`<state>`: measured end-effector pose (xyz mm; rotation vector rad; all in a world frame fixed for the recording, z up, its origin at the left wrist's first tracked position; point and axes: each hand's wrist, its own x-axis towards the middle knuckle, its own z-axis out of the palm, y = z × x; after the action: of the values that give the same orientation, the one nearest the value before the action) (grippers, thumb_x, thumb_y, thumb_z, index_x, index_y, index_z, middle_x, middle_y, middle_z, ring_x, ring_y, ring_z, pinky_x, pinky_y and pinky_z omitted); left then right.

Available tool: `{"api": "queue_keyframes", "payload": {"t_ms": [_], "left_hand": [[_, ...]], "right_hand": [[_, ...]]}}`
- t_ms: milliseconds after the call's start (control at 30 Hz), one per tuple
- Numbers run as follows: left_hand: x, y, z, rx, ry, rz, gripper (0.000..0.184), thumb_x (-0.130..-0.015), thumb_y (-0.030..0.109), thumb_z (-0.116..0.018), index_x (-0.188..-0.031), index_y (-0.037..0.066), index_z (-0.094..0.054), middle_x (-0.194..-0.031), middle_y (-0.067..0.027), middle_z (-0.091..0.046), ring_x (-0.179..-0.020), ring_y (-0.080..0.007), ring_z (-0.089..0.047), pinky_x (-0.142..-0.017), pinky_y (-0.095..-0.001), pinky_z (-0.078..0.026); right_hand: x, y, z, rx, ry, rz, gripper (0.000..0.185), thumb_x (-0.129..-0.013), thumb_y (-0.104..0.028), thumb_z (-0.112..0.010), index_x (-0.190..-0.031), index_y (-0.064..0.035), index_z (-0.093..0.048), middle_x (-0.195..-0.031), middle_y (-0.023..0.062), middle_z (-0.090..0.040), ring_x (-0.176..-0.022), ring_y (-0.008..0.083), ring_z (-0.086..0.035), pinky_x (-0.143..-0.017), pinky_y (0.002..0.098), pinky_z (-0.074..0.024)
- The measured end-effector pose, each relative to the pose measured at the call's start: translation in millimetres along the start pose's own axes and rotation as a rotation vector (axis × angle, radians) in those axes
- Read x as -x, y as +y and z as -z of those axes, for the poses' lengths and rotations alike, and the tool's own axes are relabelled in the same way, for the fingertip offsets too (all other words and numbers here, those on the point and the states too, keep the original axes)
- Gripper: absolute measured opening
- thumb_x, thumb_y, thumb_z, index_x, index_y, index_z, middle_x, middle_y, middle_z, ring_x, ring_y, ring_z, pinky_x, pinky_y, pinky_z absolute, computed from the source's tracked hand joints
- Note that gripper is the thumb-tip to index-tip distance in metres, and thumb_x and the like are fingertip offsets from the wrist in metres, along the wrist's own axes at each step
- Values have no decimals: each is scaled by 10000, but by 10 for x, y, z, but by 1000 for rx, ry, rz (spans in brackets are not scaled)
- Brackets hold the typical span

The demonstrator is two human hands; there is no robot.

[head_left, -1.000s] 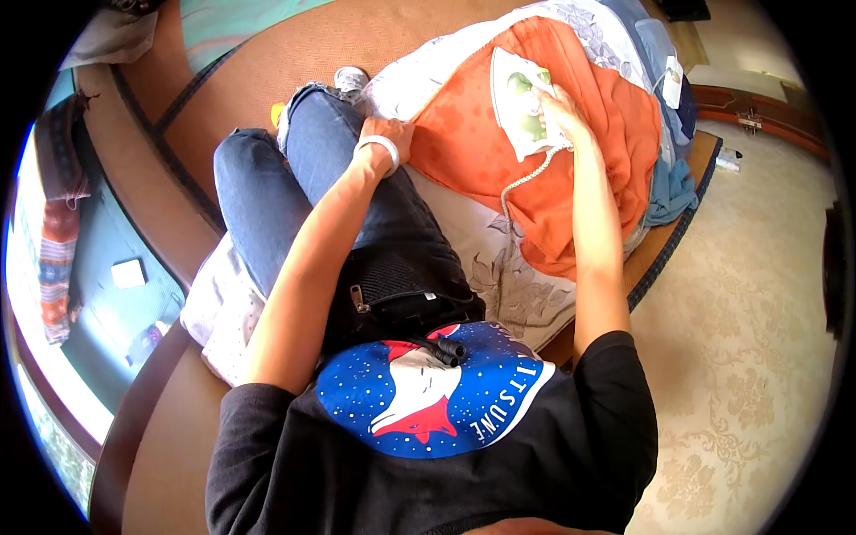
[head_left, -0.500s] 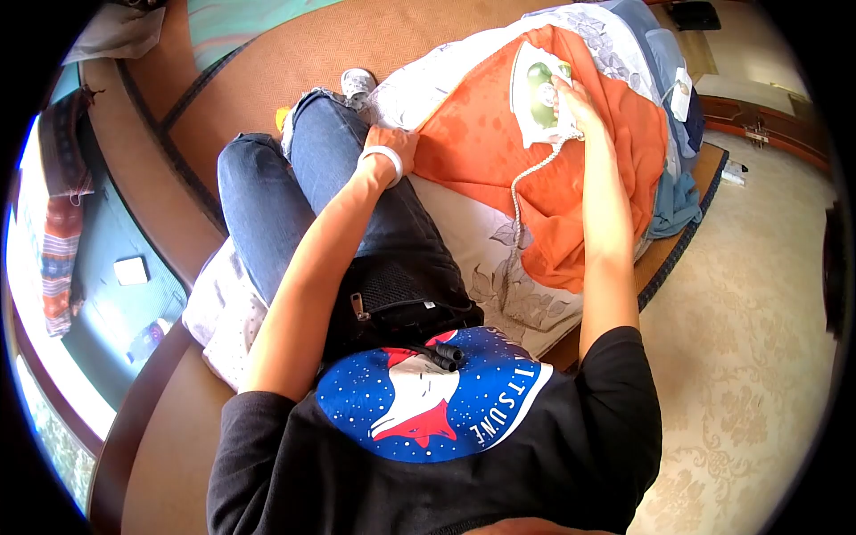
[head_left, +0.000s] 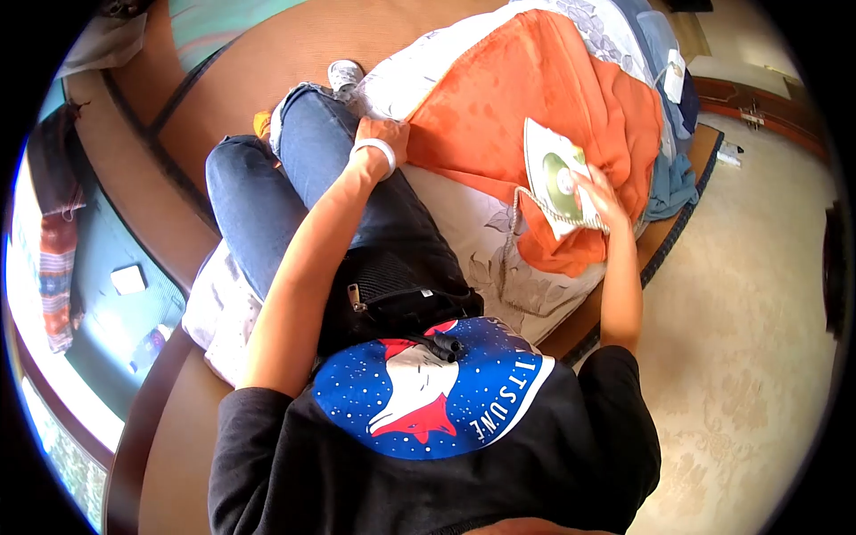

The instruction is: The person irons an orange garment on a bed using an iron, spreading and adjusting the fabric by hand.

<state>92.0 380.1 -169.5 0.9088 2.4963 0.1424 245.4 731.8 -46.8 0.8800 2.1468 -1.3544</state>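
Head view, patterned sheet (head_left: 450, 209): spread under the orange cloth, nearer the body than the right fingers; its soft folds could let the layers above shift if they were pressed unevenly.
Orange cloth (head_left: 499, 107): laid on the sheet, between and beyond both sets of fingers; darker patches are seen on it. A crease could be pressed in if slack were gathered ahead of the iron, and a scorch could be caused by a hot plate left standing.
Jeans (head_left: 316, 147): placed just beside the left fingers; a burn could be caused by a swing of the iron that way.
Iron (head_left: 555, 169): held flat over the cloth under the right fingers, tip aimed away from the body; whether it is hot cannot be told.
Left hand (head_left: 382, 141): fingers closed on the cloth's corner, tips hidden; the corner could be lost if the pinch were loosened.
Right hand (head_left: 603, 200): fingers wrapped around the iron's handle.
Cord (head_left: 511, 234): looped to the left of the right fingers; it could be snagged or trapped under the plate.
Black shirt (head_left: 357, 486): "ITSUNE" is read on the print, other letters being lost in a fold.
White device (head_left: 674, 76): beyond the right fingers, no writing legible.
Iron's brand: none can be read.
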Motion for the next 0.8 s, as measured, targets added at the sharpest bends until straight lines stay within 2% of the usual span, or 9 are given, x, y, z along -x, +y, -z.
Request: {"api": "queue_keyframes", "payload": {"t_ms": [100,133,200,233,267,433,600,733,800], "left_hand": [[68,118,-8,-112,131,38,295,-861,185,-439,-1096,79,-582,-1223,-116,-516,-1148,-254,-464,-871,-426,-370],[130,188,192,-102,74,-11,341,-862,188,-433,-1161,76,-553,-1280,-120,-458,-1220,-265,-380,-923,-443,-348],[167,350,3,-285,351,-214,397,-870,205,-419,-1235,79,-512,-1318,-113,-425,-1262,-268,-327,-994,-472,-291],[174,488,-26,-278,242,-314,434,-876,210,-404,-1284,81,-473,-1365,-113,-379,-1291,-274,-288,-1037,-495,-234],[218,622,-98,-403,186,-403,449,-877,227,-392,-1301,92,-451,-1399,-106,-339,-1298,-271,-282,-1043,-479,-226],[260,1019,-258,-146,72,-754,518,-818,242,-526,-1310,106,-435,-1436,-63,-280,-1325,-248,-250,-1056,-436,-233],[190,1039,-450,-271,131,-750,450,-815,169,-526,-1261,134,-481,-1390,-48,-344,-1292,-240,-307,-986,-420,-334],[204,1016,-394,-252,120,-662,334,-813,159,-527,-1140,140,-590,-1328,-44,-410,-1243,-240,-358,-933,-407,-385],[200,957,-347,-318,102,-623,286,-809,154,-529,-1076,136,-627,-1297,-53,-432,-1206,-238,-387,-923,-403,-391]], "right_hand": [[558,252,31,193,33,-36,343,-817,-302,-633,-996,-25,-539,-789,22,-557,-628,94,-504,-555,243,-420],[745,329,36,238,41,-75,361,-807,-307,-643,-1003,-20,-542,-792,22,-561,-644,99,-505,-570,248,-421],[1144,507,66,204,27,-102,358,-789,-288,-666,-999,-25,-542,-726,-3,-533,-604,91,-489,-543,244,-406],[1362,528,45,191,21,-121,351,-787,-273,-668,-1001,-26,-540,-723,-4,-531,-597,85,-486,-535,239,-400],[1576,506,33,178,16,-137,344,-786,-259,-670,-1003,-27,-537,-721,-5,-528,-590,79,-482,-527,233,-395],[2545,470,4,-56,46,-230,402,-780,-178,-661,-1120,-22,-512,-765,-5,-539,-577,62,-484,-526,212,-396],[2967,252,180,32,206,-317,385,-781,-128,-640,-1132,-28,-517,-796,15,-554,-624,58,-502,-559,212,-407],[2631,104,262,654,365,-43,368,-757,-136,-614,-1096,-26,-519,-846,151,-601,-738,284,-591,-659,349,-446],[2322,77,280,746,345,52,394,-741,-154,-613,-1100,-29,-511,-915,193,-597,-849,365,-578,-724,392,-441]]}}
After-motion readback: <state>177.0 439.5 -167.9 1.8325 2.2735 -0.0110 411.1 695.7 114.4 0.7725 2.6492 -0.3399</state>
